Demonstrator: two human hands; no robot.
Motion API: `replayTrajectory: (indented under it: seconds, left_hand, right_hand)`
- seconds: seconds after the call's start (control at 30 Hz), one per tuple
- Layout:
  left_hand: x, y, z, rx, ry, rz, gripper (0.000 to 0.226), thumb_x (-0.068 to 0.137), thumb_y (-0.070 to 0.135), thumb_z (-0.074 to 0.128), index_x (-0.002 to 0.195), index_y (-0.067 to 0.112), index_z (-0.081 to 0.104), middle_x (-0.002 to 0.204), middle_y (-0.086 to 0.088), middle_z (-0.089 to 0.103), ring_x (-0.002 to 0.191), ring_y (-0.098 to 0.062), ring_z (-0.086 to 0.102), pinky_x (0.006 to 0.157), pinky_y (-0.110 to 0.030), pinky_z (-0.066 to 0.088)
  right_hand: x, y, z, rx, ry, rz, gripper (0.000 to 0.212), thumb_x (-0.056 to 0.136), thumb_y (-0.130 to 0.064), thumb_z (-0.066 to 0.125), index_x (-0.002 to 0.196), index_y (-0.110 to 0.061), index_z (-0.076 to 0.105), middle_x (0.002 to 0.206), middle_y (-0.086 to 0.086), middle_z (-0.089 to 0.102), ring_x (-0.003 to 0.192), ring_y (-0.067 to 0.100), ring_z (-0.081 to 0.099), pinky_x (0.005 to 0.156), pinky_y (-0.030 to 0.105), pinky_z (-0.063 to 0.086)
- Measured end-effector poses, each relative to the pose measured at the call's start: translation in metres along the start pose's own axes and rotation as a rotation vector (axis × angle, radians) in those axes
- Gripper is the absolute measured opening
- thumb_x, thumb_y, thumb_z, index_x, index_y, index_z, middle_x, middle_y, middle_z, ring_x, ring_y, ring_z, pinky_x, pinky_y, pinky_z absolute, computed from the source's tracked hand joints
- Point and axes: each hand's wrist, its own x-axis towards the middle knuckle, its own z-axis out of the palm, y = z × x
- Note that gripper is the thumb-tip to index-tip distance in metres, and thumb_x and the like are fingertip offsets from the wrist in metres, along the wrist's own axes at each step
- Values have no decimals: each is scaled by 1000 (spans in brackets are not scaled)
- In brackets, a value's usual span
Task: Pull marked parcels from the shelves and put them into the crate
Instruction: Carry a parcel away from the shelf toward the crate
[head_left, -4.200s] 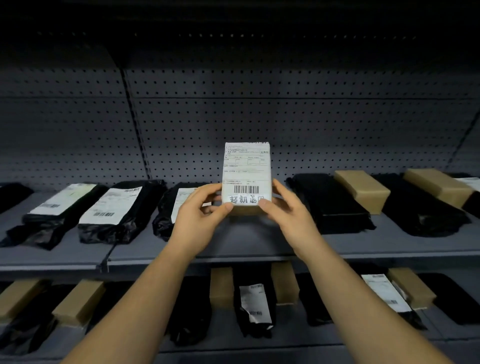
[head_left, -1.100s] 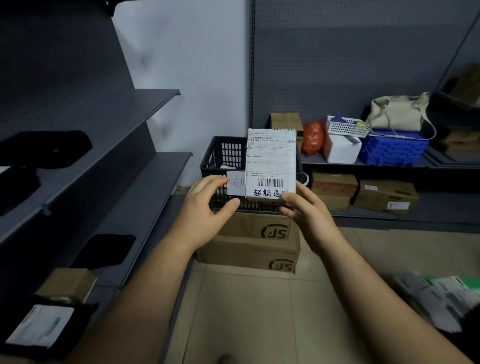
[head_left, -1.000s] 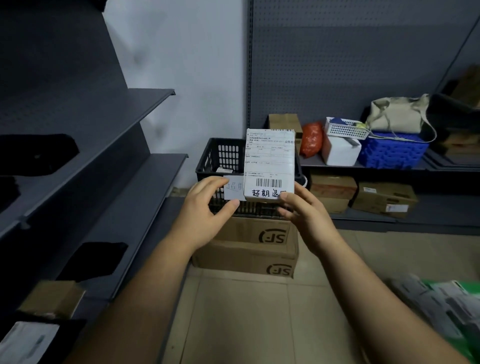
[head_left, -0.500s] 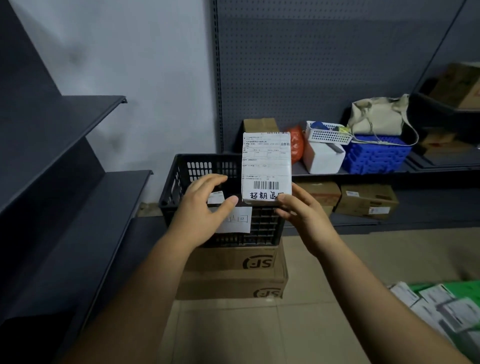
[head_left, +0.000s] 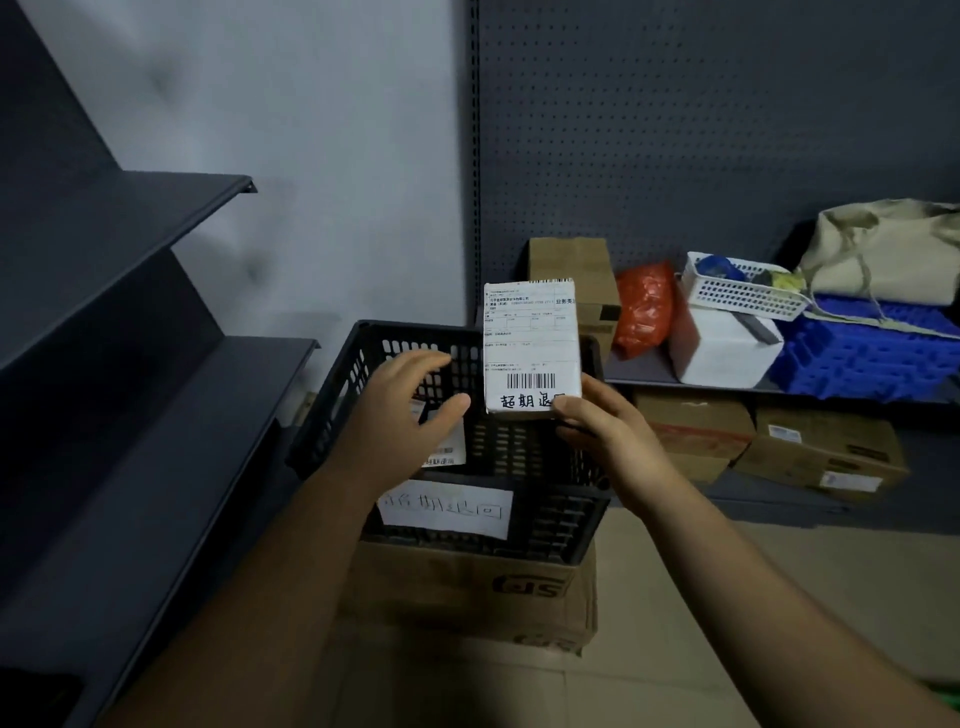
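Right hand (head_left: 608, 441): you pinch the parcel (head_left: 531, 348) by its lower right corner.
Left hand (head_left: 410, 410): open, free, at the parcel's 9 o'clock.
Parcel: upright above the crate (head_left: 545, 519), 12 o'clock.
Crate: lower the parcel inside before you release, label up.

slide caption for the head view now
Labelled, hand-marked parcel held by the right hand over the black crate, which sits on a cardboard box; left hand hovers beside the parcel.

parcel (head_left: 531, 348): white label, black barcode stripes, black handwritten characters. crate (head_left: 563, 519): black, slotted grid walls; white paper sign (head_left: 447, 512). box (head_left: 441, 587): brown cardboard. pegboard (head_left: 675, 130): dark grey, dotted. bag (head_left: 644, 306): red-orange. basket (head_left: 743, 293): white lattice. bin (head_left: 872, 358): blue. sack (head_left: 883, 249): beige.
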Motion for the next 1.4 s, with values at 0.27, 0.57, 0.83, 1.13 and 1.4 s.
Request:
replayTrajectory:
  seconds: [0.27, 0.57, 0.83, 1.13, 1.4]
  left_hand:
    - [49, -63, 6, 33, -21, -132, 46, 90, 45, 61, 131, 26, 53, 137, 6, 50, 127, -9, 44, 108, -40, 40]
    - [93, -161, 17, -13, -143, -217, 48, 88, 46, 61, 133, 30, 52, 140, 8, 48, 130, -9, 43, 110, -41, 39]
    - [121, -228, 32, -79, -228, -252, 49, 87, 40, 65, 132, 23, 56, 137, 11, 50, 127, -6, 44, 109, -28, 35]
    - [130, -245, 65, -92, -260, -306, 45, 88, 34, 68, 130, 18, 59, 126, 19, 45, 119, 2, 42, 99, -13, 30]
    - [107, -261, 63, 14, -206, -362, 63, 81, 60, 51, 129, 20, 56, 130, 7, 51, 120, -8, 45, 99, -25, 38]
  right_hand:
    - [82, 27, 21, 22, -41, 111, 58, 74, -40, 74, 130, -31, 62, 117, -6, 72, 103, 12, 71, 89, 33, 51]
    - [161, 73, 60, 52, 27, 276, 45, 82, -28, 72, 126, -21, 65, 117, -1, 73, 112, 22, 67, 100, 38, 51]
    - [208, 121, 79, 59, 78, 413, 51, 78, -37, 75, 126, -24, 64, 119, 0, 72, 114, 23, 66, 108, 47, 46]
    - [231, 157, 55, 69, 47, 590, 45, 87, -24, 72, 130, -20, 61, 119, -1, 72, 113, 19, 67, 93, 32, 52]
    - [263, 176, 62, -97, -214, 689, 37, 86, -20, 70, 123, -28, 67, 111, -5, 75, 107, 17, 68, 88, 32, 52]
